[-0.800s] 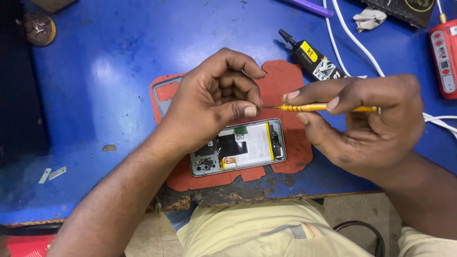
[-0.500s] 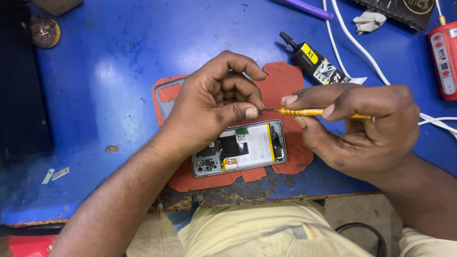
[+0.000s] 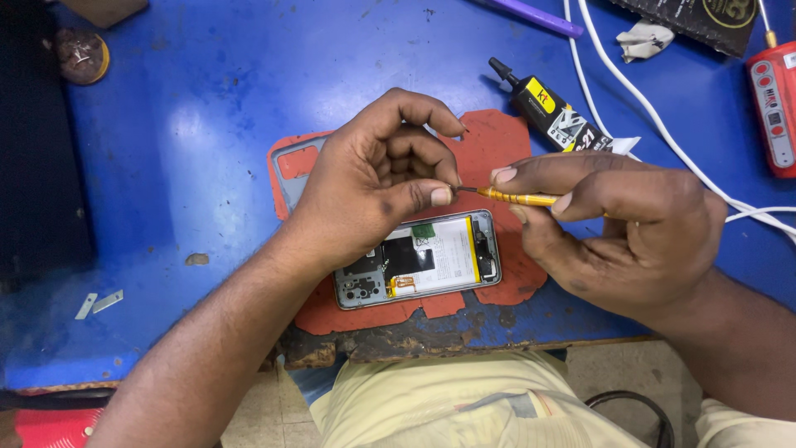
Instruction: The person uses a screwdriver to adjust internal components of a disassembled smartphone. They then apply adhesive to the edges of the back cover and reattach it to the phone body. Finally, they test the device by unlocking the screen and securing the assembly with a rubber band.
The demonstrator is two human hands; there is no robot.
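Left hand (image 3: 373,191), right hand (image 3: 618,236): bare, no gloves, rings or watch; forearms unsleeved. Pale yellow garment (image 3: 448,406) over lap.

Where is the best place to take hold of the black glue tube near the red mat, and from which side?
Probably take the black glue tube by its wide flat body, from above, fingers across its width. It lies flat and free on the blue table; the thin nozzle gives little grip.

Against the opened phone (image 3: 419,261), little has shifted. The right hand (image 3: 609,236) has drifted slightly down toward the phone's right end, and its yellow screwdriver (image 3: 518,197) has levelled out, the metal tip now touching the left hand's (image 3: 377,178) thumb just above the phone's top edge. The left hand's curled fingers have closed a little tighter over that spot.
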